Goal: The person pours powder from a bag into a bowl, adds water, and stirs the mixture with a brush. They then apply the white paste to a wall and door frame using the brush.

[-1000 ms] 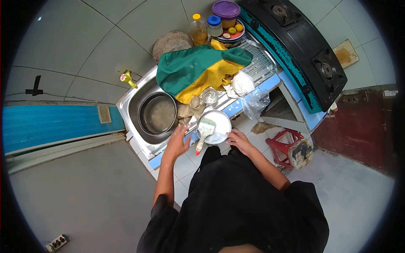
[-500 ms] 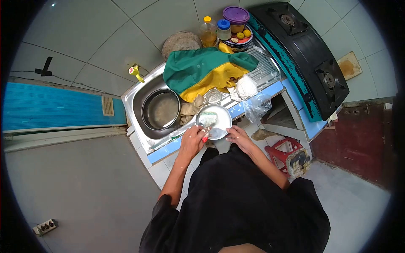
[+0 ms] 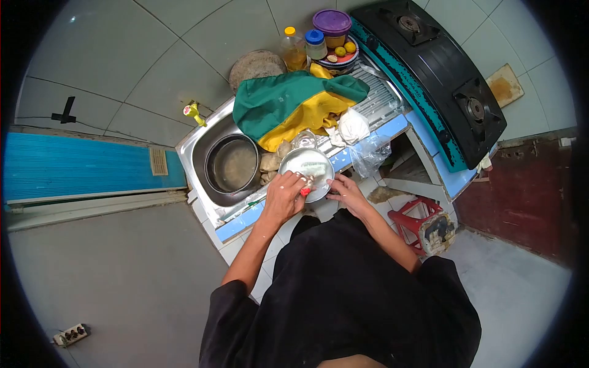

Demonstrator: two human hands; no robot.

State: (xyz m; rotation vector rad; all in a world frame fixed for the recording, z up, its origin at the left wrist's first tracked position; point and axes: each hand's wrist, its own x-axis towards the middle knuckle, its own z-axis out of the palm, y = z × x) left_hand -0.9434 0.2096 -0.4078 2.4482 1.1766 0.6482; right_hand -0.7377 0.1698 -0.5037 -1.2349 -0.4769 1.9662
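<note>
My left hand (image 3: 287,196) is closed around a brush, whose red handle end (image 3: 305,192) pokes out below the fingers. The brush's head is over a round metal bowl (image 3: 325,161), which has whitish stuff inside; my fingers cover much of the brush. With its fingers curled at the bowl's right rim, my right hand (image 3: 346,193) grips the bowl. White specks dot both hands. Just beyond the bowl are a clear glass jar (image 3: 305,140) and crumpled beige cloths (image 3: 269,162) at the sink's edge.
A dark round pan (image 3: 232,164) with murky water sits in the steel sink (image 3: 199,150). Green and yellow cloth (image 3: 276,98) covers part of the drainboard. A plastic bag (image 3: 370,156) hangs off the counter edge. A black stove (image 3: 435,67) and red stool (image 3: 408,230) are at right.
My left hand has moved slightly up and right over the bowl, and the brush's head is now less visible. My right hand stays at the rim. The view has shifted slightly.
</note>
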